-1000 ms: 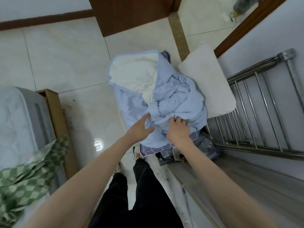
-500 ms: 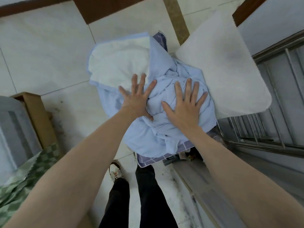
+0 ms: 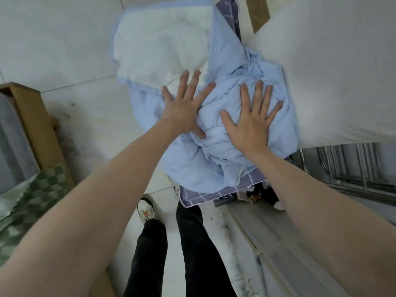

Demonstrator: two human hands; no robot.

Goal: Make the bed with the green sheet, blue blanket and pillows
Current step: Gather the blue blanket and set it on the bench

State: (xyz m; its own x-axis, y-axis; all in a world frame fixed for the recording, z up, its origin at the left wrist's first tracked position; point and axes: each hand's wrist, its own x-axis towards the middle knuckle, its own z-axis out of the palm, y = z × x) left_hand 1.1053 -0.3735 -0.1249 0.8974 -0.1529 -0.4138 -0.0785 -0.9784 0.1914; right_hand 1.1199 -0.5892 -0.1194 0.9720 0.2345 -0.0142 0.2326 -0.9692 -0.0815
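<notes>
White floor tiles (image 3: 60,48) lie under us; our left hand (image 3: 184,108) and right hand (image 3: 250,123) press, fingers spread, on the bunched blanket (image 3: 225,133) beside a pillow (image 3: 332,71). Writing unreadable.

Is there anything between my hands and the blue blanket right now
Nothing visible. The left hand and right hand both lie flat with spread fingers directly on the bunched blue blanket. The white pillow sits beside the pile on the right, touching its edge, not over it.
</notes>
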